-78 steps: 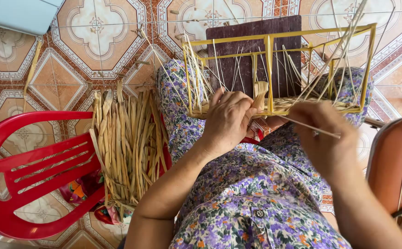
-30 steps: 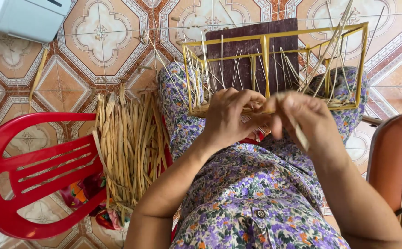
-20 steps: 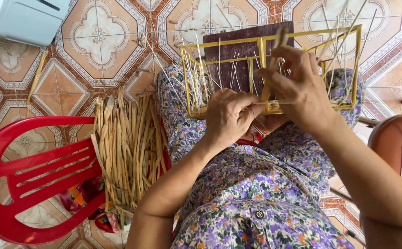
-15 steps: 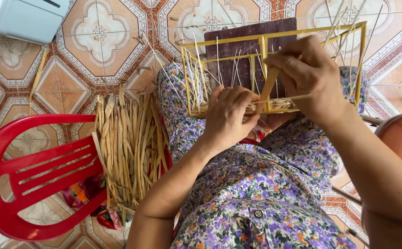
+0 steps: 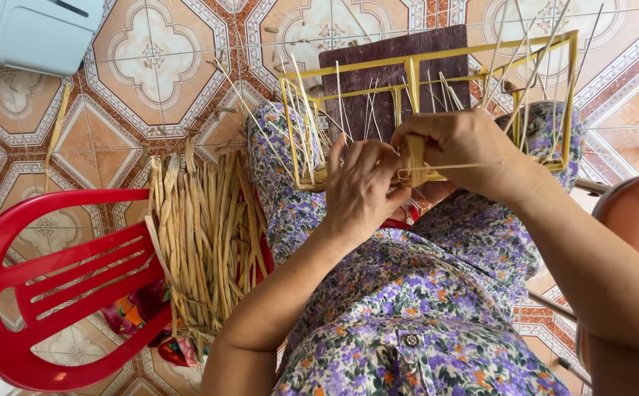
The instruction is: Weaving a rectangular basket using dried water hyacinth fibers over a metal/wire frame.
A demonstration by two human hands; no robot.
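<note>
A yellow box-shaped frame (image 5: 573, 88) with thin upright straw strands rests on my knees, over a dark board (image 5: 378, 81). My left hand (image 5: 360, 187) presses against the frame's near bottom edge, fingers spread over the woven strands. My right hand (image 5: 462, 150) is closed around a flat straw strip (image 5: 415, 158) at the frame's middle upright, close against my left hand's fingertips. A thin strand runs sideways under my right hand's fingers.
A bundle of dried straw strips (image 5: 206, 231) lies on a red plastic chair (image 5: 48, 286) at my left. A pale blue box (image 5: 34, 33) stands at the top left on the patterned tile floor. A brown rounded object (image 5: 631, 220) sits at the right edge.
My right hand pulled a strip up and away over the frame, then came back down to the middle upright beside my left hand. My left hand stayed at the frame's near edge.
</note>
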